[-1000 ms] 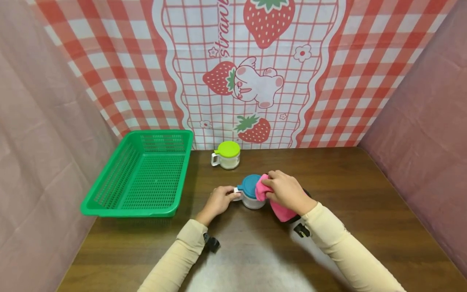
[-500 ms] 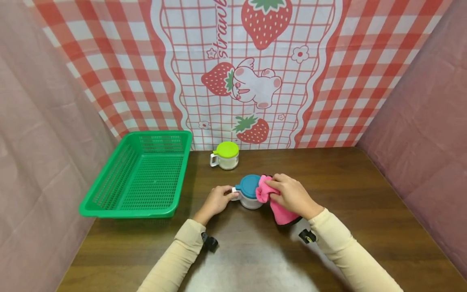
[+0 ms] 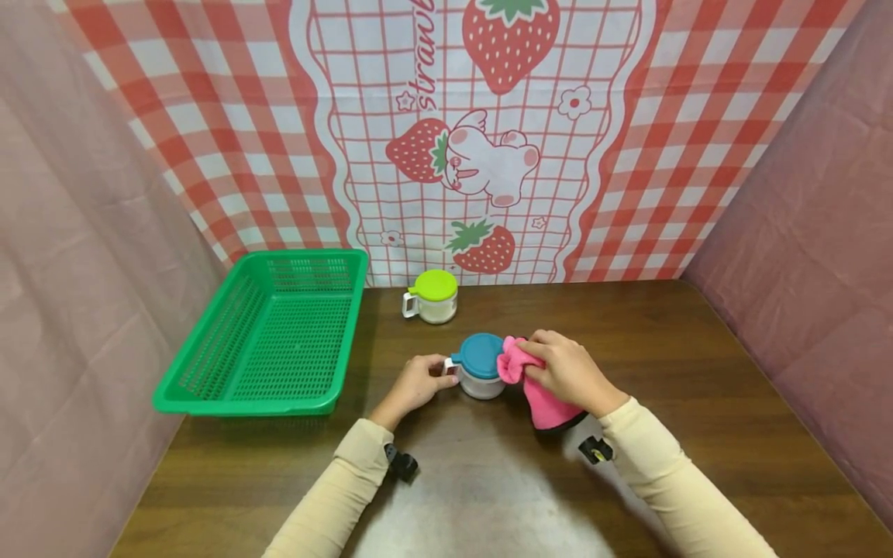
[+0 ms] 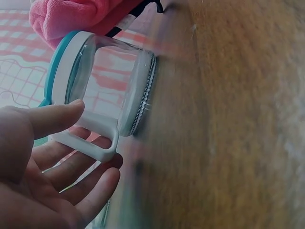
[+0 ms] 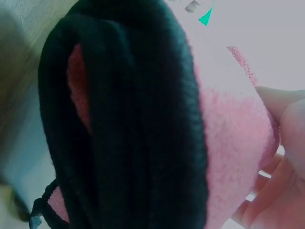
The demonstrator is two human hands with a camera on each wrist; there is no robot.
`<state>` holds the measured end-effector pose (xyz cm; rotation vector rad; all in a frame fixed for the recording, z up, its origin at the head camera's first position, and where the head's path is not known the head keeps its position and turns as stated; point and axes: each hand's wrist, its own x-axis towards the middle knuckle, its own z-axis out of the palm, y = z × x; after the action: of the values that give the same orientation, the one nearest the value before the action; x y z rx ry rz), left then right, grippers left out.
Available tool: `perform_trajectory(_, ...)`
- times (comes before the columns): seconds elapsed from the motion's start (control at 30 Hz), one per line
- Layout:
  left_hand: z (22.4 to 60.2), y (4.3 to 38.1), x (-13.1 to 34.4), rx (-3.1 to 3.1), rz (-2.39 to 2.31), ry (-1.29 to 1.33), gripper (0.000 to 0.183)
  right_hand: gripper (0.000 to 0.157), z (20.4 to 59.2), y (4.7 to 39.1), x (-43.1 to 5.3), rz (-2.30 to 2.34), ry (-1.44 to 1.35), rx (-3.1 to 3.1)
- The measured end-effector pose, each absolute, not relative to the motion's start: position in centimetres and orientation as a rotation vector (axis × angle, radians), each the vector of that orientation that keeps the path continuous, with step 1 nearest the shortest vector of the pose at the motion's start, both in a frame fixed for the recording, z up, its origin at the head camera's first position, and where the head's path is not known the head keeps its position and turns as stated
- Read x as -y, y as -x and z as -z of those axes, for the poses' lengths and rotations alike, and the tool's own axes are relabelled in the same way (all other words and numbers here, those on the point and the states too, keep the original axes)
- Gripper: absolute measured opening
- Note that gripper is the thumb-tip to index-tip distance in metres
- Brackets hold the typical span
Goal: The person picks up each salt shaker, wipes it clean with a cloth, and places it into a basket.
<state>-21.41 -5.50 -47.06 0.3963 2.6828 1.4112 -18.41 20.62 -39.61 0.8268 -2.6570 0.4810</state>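
Observation:
A clear glass seasoning jar with a blue lid and white handle stands upright on the table. My left hand holds it by the handle, thumb on one side and fingertips on the other, as the left wrist view shows. At the jar's right side my right hand pinches a bunched pink cloth with black edging. The cloth's bunched end is right beside the lid's edge; whether it touches the jar cannot be told. In the right wrist view the cloth hides the jar.
A second jar with a lime-green lid stands farther back, near the strawberry-print cloth wall. At the left is a green plastic basket. Pink fabric hangs along both sides of the wooden table.
My right hand has shifted a little to the right with the pink cloth, uncovering more of the blue lid. My left hand stays on the handle, and the jar has hardly moved.

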Motion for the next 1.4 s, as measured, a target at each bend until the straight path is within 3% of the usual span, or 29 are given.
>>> perform_trajectory(1.4, 47.9, 21.5, 5.2, -2.638, -1.628, -0.373, 0.027, 0.03, 38.7, 18.9, -24.6, -0.481, -0.692, 2.779)
